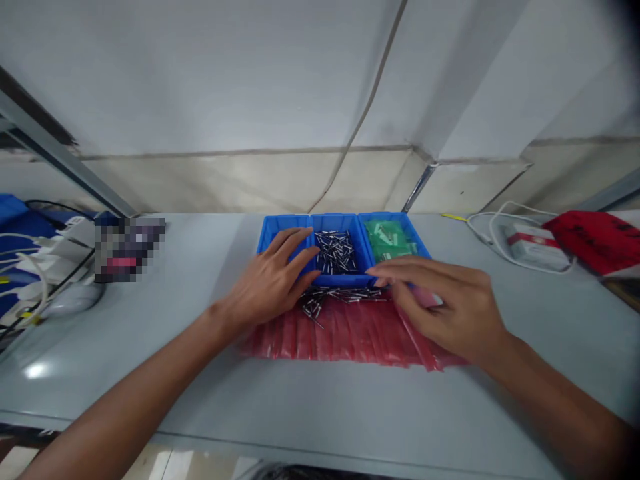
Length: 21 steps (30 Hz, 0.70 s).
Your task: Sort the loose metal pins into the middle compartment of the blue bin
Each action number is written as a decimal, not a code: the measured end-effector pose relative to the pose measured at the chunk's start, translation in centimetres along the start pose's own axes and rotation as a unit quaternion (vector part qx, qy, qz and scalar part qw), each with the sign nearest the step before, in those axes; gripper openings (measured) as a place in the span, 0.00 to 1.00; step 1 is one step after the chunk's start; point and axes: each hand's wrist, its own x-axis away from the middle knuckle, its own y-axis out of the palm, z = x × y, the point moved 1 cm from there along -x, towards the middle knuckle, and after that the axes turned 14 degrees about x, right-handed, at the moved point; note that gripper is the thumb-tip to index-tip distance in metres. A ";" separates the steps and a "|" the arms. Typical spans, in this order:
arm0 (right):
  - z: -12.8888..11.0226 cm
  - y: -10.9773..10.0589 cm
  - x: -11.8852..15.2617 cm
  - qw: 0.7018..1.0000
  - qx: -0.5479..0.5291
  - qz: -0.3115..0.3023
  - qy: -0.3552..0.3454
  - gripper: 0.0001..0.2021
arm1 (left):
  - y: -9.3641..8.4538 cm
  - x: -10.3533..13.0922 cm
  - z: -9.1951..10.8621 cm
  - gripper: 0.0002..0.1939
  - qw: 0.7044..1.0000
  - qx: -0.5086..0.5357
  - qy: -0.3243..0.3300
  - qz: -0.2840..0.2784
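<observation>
My left hand (277, 273) is open, fingers spread over the left blue bin (267, 230) and reaching to the near side of the middle blue bin (367, 252). That middle bin holds many thin metal pins (336, 252) that look like blind rivets. More of these pins (314, 308) lie in front of the bins, on a row of red plastic bags (335, 337). My right hand (445, 307) is over the right end of the bags, thumb and fingers pinched together by the right bin's front corner. Whatever the pinch holds is too small to make out.
Green packets (390, 239) fill the right blue bin (419, 241). On the right lie a white cable (493, 230), a white-and-red box (537, 245) and a red cloth-like item (595, 241). A mouse (75, 299) and plugs with cables (65, 250) sit left. A wall stands behind the table.
</observation>
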 end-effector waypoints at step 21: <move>-0.6 2.7 1.6 0.930 0.232 -0.194 -0.210 0.17 | 1.0 0.7 -1.4 0.20 0.996 0.033 0.078 -0.031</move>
